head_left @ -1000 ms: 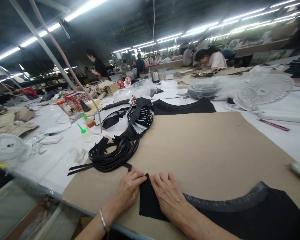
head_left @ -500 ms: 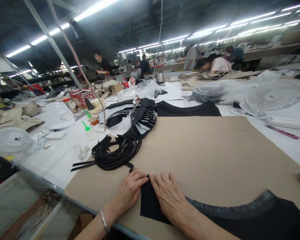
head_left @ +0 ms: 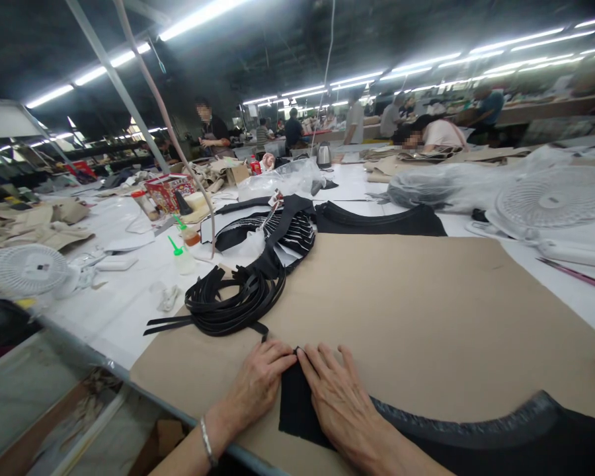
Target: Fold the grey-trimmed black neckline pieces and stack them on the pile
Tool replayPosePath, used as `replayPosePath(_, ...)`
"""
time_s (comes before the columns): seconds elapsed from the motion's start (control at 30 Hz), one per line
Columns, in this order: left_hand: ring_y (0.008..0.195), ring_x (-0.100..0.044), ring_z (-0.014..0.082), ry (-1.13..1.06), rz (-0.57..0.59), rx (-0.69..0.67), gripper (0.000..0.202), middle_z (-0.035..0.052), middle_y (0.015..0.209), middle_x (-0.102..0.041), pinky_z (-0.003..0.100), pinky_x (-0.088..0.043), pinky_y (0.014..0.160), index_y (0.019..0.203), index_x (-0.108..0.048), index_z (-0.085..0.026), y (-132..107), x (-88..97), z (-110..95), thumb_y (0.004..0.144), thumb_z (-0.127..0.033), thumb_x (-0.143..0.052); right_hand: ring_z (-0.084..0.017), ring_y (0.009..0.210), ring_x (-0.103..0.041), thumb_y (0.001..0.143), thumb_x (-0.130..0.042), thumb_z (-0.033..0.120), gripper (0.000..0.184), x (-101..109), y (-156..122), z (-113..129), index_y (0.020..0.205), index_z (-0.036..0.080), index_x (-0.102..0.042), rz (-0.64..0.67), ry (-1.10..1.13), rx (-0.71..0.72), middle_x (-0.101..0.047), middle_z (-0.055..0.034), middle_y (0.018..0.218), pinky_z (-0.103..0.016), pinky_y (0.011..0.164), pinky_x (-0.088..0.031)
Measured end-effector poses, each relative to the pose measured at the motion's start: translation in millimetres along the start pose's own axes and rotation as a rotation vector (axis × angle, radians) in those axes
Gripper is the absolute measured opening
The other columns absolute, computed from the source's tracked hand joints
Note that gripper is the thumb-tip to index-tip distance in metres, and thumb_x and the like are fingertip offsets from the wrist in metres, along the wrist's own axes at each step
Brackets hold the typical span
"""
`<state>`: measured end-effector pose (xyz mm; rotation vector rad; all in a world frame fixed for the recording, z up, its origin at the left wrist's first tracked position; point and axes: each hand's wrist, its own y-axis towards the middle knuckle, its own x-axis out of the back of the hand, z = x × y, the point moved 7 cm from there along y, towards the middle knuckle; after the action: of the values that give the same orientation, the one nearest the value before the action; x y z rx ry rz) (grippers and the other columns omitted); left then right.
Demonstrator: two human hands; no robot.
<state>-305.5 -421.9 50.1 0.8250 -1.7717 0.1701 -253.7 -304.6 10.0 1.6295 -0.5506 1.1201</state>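
A black fabric panel [head_left: 500, 443] with a long curved edge lies on brown board [head_left: 401, 297] in front of me. Along that curve runs a greyish, shiny band. My left hand [head_left: 262, 373] is closed at the panel's upper left corner, thumb and fingertips pinching its edge. Beside it, my right hand [head_left: 340, 396] lies flat on the panel with fingers stretched out, its index fingertip at the same corner. Just beyond my left hand is a coiled bundle of black strips [head_left: 235, 301]; one strip end reaches close to my knuckles.
Behind the coil lie curved black pieces with white stripes [head_left: 290, 231] and another black panel [head_left: 381, 219]. Glue bottles with green tips [head_left: 181, 254] stand left. White fans [head_left: 24, 271] sit at both sides; pink-handled tweezers [head_left: 575, 272] lie right. Several people work farther back.
The view has shifted slightly, so things sit a little farther right. Both hands keep nearly the same place and pose on the black panel.
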Motion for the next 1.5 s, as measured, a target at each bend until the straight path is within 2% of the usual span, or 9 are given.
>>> replayPosePath(0.1,0.107,-0.053,0.0219,0.01,0.006,0.011,0.041,0.0074,0.115,-0.062,0.044,-0.047,0.094,0.119,-0.06,-0.022,-1,-1.0,1,0.09,-0.004,-0.036,-0.031,0.128,-0.043,0.085,-0.045,0.014,0.054,3,1,1,0.14,0.018,-0.046,-0.023,-0.024,0.043,-0.049,-0.0098,0.142,-0.059,0.107,-0.034)
replayPosePath(0.23,0.107,-0.053,0.0219,0.016,0.016,0.014,0.042,0.0073,0.117,-0.062,0.044,-0.046,0.095,0.12,-0.059,-0.022,-1,-2.4,2,0.09,-0.005,-0.037,-0.033,0.132,-0.039,0.087,-0.043,0.015,0.053,17,1,6,0.14,0.015,-0.046,-0.078,-0.057,0.083,-0.043,-0.011,0.146,-0.061,0.106,-0.033)
replayPosePath(0.33,0.109,-0.053,0.0218,0.015,0.016,0.019,0.043,0.007,0.118,-0.062,0.044,-0.046,0.096,0.121,-0.059,-0.023,-2,-2.3,2,0.09,-0.005,-0.037,-0.033,0.134,-0.037,0.088,-0.042,0.015,0.053,24,2,7,0.141,0.013,-0.044,-0.075,-0.065,0.058,-0.04,-0.0108,0.149,-0.061,0.108,-0.032)
replayPosePath(0.6,0.11,-0.053,0.0213,-0.005,-0.023,0.012,0.039,0.0071,0.118,-0.062,0.043,-0.045,0.098,0.113,-0.061,-0.02,-4,0.0,0,0.089,-0.004,-0.035,-0.034,0.135,-0.036,0.086,-0.039,0.012,0.056,17,4,4,0.142,0.013,-0.043,-0.103,-0.046,0.125,-0.04,-0.0106,0.149,-0.063,0.108,-0.031)
replayPosePath(0.77,0.106,-0.055,0.0208,0.011,-0.043,0.008,0.038,0.0078,0.113,-0.063,0.043,-0.047,0.096,0.11,-0.061,-0.02,-2,1.6,-3,0.089,-0.004,-0.034,-0.034,0.135,-0.037,0.084,-0.037,0.008,0.062,12,6,0,0.144,0.019,-0.042,-0.071,0.001,0.104,-0.044,-0.0067,0.146,-0.064,0.109,-0.029)
replayPosePath(1.13,0.108,-0.053,0.0212,-0.007,-0.01,0.034,0.037,0.0065,0.118,-0.061,0.042,-0.045,0.097,0.113,-0.059,-0.021,-4,-2.9,0,0.09,-0.004,-0.035,-0.037,0.136,-0.033,0.093,-0.05,0.023,0.054,16,11,-1,0.145,0.015,-0.038,-0.079,-0.014,0.099,-0.036,-0.0129,0.15,-0.069,0.109,-0.026)
replayPosePath(1.5,0.109,-0.053,0.0214,0.025,-0.026,0.015,0.036,0.008,0.118,-0.061,0.042,-0.045,0.096,0.11,-0.059,-0.019,-4,-1.7,-2,0.09,-0.003,-0.035,-0.039,0.139,-0.025,0.091,-0.055,0.019,0.057,19,16,-5,0.145,0.013,-0.038,-0.049,0.02,0.108,-0.033,-0.0135,0.151,-0.07,0.11,-0.024)
